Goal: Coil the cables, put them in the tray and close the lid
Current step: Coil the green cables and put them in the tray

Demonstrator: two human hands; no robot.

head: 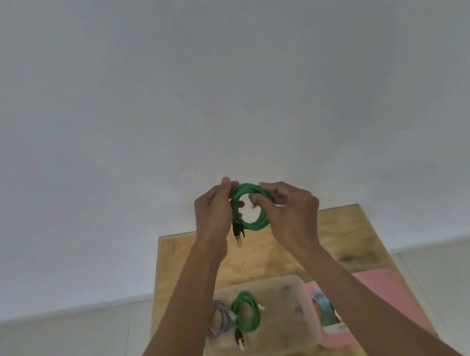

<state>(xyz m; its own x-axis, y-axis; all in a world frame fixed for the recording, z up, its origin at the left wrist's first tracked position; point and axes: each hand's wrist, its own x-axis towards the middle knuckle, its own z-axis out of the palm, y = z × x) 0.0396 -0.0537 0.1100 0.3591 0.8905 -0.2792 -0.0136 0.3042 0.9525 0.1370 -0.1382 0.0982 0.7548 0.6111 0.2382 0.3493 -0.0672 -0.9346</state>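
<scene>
Both hands grip one green cable coil (250,208) in mid-air, raised well above the table. The left hand (213,212) pinches the coil's left side between thumb and fingers, and the right hand (289,203) pinches its right side, with one fingertip poking through the ring. Holding it from two sides likely keeps the loops from springing apart while the last end is tidied. A black plug with a pale tip hangs loose below the left hand.

Largest below is a wooden table (351,232), set against a plain white wall. On it sits one clear plastic tray (290,318), open, placed close to the body, probably for an easy drop. Beside it on the right lies one pink lid (387,292), flat and off the tray. A teal cable (321,305) rests on the pink lid, partly hidden by the right forearm.

Inside the tray lie two coiled cables: one green (246,311) and one grey (219,320), touching each other at the left end.

Count: four cables in view, one tray, one lid.
</scene>
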